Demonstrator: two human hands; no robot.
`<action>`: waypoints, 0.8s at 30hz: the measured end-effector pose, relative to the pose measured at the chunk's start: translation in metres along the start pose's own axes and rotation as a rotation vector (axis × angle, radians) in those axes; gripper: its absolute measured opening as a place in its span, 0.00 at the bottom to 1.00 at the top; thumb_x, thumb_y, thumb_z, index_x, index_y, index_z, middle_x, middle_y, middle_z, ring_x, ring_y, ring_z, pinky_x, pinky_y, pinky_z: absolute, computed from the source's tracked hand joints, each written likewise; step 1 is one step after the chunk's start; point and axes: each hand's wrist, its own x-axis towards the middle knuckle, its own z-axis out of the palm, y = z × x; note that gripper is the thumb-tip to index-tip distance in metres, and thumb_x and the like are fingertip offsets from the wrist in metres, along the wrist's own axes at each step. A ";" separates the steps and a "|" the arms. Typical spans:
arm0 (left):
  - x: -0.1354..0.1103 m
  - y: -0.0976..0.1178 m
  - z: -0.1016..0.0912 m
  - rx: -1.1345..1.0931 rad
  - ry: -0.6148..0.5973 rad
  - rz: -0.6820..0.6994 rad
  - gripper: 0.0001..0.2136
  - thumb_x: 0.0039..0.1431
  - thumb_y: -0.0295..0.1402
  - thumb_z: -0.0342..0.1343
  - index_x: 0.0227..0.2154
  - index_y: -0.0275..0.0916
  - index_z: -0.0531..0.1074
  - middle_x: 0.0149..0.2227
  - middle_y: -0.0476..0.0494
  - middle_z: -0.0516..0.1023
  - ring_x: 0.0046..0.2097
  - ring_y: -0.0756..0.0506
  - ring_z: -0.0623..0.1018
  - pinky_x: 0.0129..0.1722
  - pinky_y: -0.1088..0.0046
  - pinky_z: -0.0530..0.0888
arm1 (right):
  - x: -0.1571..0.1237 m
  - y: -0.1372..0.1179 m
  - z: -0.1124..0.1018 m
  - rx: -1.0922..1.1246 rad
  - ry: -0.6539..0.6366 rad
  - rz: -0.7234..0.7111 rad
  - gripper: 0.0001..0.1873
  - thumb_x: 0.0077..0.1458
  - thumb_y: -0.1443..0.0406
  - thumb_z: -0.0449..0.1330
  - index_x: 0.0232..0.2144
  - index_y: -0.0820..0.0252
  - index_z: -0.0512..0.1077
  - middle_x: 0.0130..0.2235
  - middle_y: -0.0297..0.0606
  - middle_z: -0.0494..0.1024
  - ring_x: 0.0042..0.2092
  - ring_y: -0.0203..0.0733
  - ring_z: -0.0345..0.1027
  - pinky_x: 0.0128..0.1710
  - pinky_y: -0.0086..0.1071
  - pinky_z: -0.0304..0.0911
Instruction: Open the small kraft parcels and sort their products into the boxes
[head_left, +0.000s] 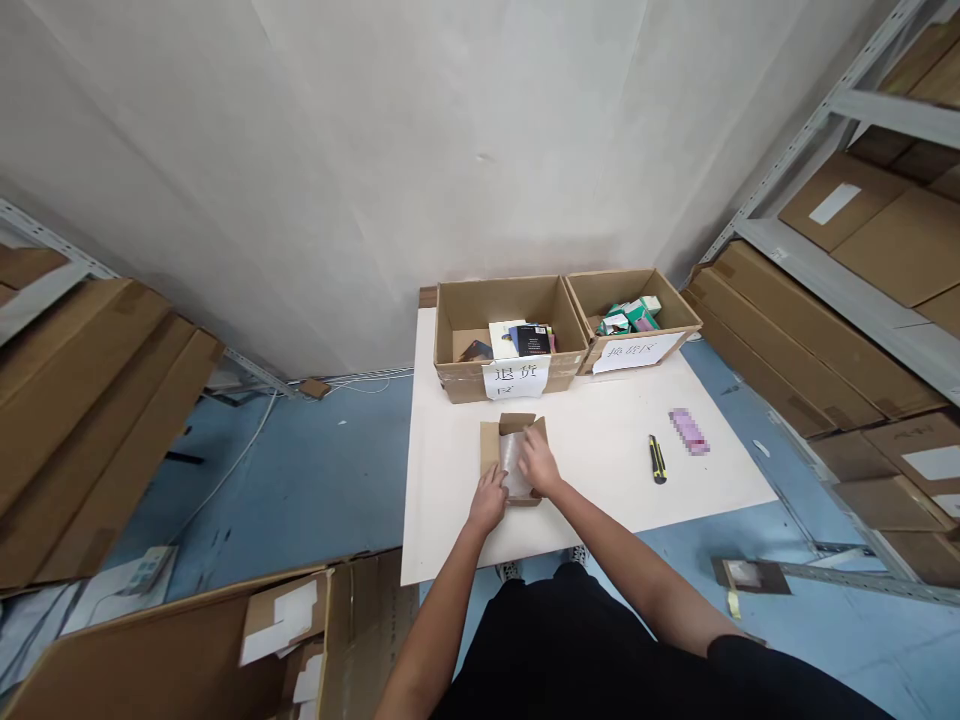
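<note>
A small open cardboard box (pixel 495 440) sits on the white table (pixel 600 470) in front of me, with something wrapped in clear bubble wrap (pixel 513 452) in its opening. My right hand (pixel 538 463) lies on the wrap, fingers curled over it. My left hand (pixel 488 499) rests against the box's near left corner, fingers bent against the cardboard.
Two open cartons with paper labels stand at the table's far edge: the left one (pixel 511 335) holds books and flat packs, the right one (pixel 634 318) small green boxes. A yellow-black utility knife (pixel 658 459) and a pink object (pixel 688 431) lie at right. Shelves of cartons flank both sides.
</note>
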 end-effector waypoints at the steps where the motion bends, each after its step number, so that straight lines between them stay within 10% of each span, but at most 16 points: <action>1: -0.002 0.000 0.002 0.002 0.001 -0.014 0.13 0.61 0.26 0.55 0.44 0.39 0.82 0.70 0.40 0.68 0.77 0.35 0.51 0.74 0.51 0.56 | 0.001 -0.007 0.007 0.045 -0.070 -0.078 0.34 0.64 0.67 0.58 0.71 0.57 0.64 0.74 0.49 0.58 0.76 0.54 0.47 0.74 0.49 0.45; 4: -0.008 0.000 0.011 -0.006 0.016 -0.037 0.17 0.61 0.25 0.53 0.49 0.39 0.81 0.71 0.39 0.67 0.77 0.36 0.53 0.73 0.51 0.56 | 0.015 -0.020 0.027 0.075 -0.242 -0.095 0.37 0.59 0.70 0.63 0.70 0.56 0.65 0.73 0.48 0.62 0.74 0.54 0.52 0.72 0.44 0.51; 14: -0.028 -0.001 0.028 -0.073 0.095 -0.069 0.11 0.64 0.27 0.55 0.41 0.39 0.82 0.66 0.35 0.72 0.76 0.33 0.53 0.70 0.47 0.61 | 0.059 -0.012 0.082 -0.104 -0.536 0.204 0.79 0.31 0.69 0.81 0.78 0.52 0.42 0.78 0.55 0.33 0.78 0.66 0.21 0.74 0.53 0.37; 24: -0.029 -0.004 0.032 -0.092 0.091 -0.065 0.10 0.65 0.28 0.56 0.41 0.39 0.82 0.67 0.36 0.71 0.76 0.33 0.54 0.68 0.47 0.64 | 0.062 0.003 0.105 -0.194 -0.581 0.160 0.80 0.34 0.67 0.81 0.78 0.49 0.36 0.78 0.50 0.25 0.78 0.64 0.15 0.74 0.53 0.37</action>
